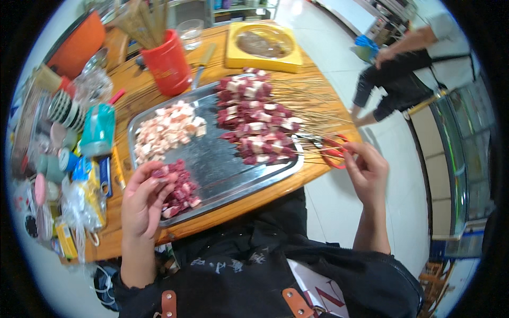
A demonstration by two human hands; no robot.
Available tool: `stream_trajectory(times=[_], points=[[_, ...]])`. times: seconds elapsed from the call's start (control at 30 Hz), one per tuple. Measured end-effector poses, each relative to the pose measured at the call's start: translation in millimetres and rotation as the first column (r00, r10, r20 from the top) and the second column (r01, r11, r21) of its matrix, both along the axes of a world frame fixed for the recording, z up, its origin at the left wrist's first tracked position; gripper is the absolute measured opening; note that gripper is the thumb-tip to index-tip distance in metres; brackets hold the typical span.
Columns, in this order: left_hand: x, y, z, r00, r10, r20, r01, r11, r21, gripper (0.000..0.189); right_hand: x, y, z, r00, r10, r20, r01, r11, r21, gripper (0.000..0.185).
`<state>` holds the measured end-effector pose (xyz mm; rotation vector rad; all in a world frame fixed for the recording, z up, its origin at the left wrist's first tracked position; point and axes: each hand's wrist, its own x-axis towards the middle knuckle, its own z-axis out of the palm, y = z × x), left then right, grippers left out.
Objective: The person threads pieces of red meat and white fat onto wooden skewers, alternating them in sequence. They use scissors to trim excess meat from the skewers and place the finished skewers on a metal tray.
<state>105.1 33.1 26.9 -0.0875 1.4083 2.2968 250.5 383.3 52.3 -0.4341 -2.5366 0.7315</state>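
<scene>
My left hand (145, 198) pinches a piece of red meat (161, 173) above a pile of diced red meat (183, 190) in the near left corner of a metal tray (222, 206). Diced pale fat (169, 129) lies behind that pile. Stacked meat skewers (258, 119) lie on the tray's right side, their bamboo sticks pointing right. My right hand (366, 167) has thumb and forefinger together at the stick ends, beyond the tray's right edge; whether it grips a stick is unclear. Red-handled scissors (334, 151) lie partly under the sticks.
Behind the tray stand a red cup of bamboo sticks (167, 67), a knife (203, 61), a glass (191, 33) and a yellow container (262, 61). Bottles, a teal cup (97, 129) and plastic bags crowd the wooden table's left side. Another person (397, 71) sits at the upper right.
</scene>
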Motion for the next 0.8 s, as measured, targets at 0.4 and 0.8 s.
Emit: stream_trajectory(times=[0.4, 0.8], points=[[5, 9, -5, 0.998, -0.067, 0.003, 0.067, 0.994, 0.092, 0.025, 2, 32, -34, 0.980, 0.111, 0.164, -0.166, 0.912, 0.376, 0.023], [13, 4, -9, 0.993, -0.106, 0.041, 0.098, 0.981, 0.167, 0.020, 7, 52, -36, 0.958, 0.043, 0.282, -0.126, 0.951, 0.282, 0.045]])
